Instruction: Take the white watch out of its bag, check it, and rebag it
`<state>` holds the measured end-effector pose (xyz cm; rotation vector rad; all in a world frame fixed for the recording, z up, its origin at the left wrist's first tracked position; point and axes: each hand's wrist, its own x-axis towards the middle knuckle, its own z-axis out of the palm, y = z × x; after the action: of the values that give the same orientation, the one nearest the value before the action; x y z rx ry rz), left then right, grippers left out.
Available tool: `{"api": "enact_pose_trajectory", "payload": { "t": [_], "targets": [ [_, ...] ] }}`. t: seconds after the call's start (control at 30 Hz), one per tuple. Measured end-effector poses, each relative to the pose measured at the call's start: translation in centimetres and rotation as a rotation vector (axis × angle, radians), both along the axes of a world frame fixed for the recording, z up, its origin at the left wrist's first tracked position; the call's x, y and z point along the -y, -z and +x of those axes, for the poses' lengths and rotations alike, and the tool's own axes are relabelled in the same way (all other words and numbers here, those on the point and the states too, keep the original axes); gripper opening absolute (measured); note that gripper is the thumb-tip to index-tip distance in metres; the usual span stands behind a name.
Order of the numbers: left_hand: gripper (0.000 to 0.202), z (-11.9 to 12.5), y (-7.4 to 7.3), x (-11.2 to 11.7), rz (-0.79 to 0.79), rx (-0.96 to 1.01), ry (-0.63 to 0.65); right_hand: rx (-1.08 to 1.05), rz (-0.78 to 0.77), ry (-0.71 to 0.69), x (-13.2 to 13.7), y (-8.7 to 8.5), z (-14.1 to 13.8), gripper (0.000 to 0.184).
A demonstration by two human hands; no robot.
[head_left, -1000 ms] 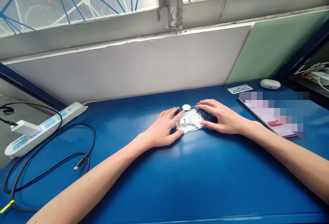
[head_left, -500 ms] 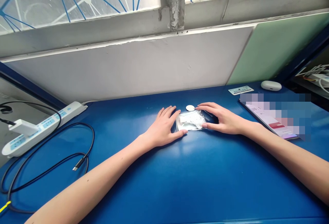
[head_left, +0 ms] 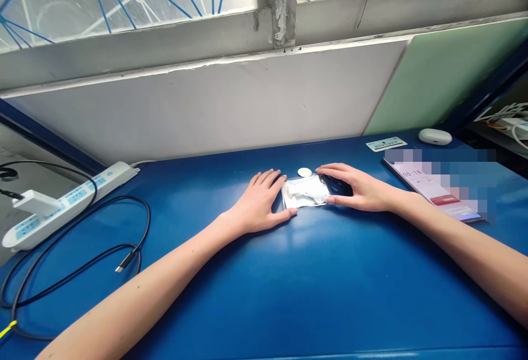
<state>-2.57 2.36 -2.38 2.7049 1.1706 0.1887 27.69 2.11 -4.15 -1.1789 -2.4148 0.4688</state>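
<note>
"Blue counter [head_left: 305, 288], with a shiny packet [head_left: 306, 191] lying flat, nearer the panel [head_left: 206, 118] at the back than the front edge. Big stretch of blue between it and that front edge tbh."

"Where are the hands?"

"One each side. Left hand [head_left: 260, 206] is palm down, fingers fanned, right beside the packet's left edge. Right hand [head_left: 358, 188] has thumb and fingers well apart, thumb tip at the right edge. Can't tell if it's pressing."

"Any writing?"

"Phone [head_left: 445, 200] on the right reads 00:18, much of the rest is pixelated. Card [head_left: 386, 144] has print, too small for me. Glare washes out the packet."

"Count?"

"One packet, one white disc [head_left: 304, 173] just behind it, one phone, one card, one white case [head_left: 435, 137]. Left: one power strip [head_left: 76, 197], one plug [head_left: 39, 204] on it, black cable [head_left: 132, 255] looped alongside."
</note>
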Motion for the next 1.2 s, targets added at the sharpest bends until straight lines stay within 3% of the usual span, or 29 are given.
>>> {"api": "enact_pose_trajectory", "payload": {
  "t": [0.23, 0.5, 1.2],
  "targets": [
    [0.078, 0.24, 0.20, 0.20, 0.012, 0.024, -0.025, -0.003, 0.022, -0.032, 0.06, -0.04, -0.06, 0.069],
    [0.088, 0.14, 0.28, 0.14, 0.023, 0.014, 0.000, 0.009, 0.012, -0.017, 0.21, -0.12, -0.23, 0.068],
    [0.078, 0.16, 0.44, 0.22, 0.042, 0.067, 0.013, 0.070, 0.042, -0.048, 0.06, -0.08, 0.01, 0.084]
  ]
}}
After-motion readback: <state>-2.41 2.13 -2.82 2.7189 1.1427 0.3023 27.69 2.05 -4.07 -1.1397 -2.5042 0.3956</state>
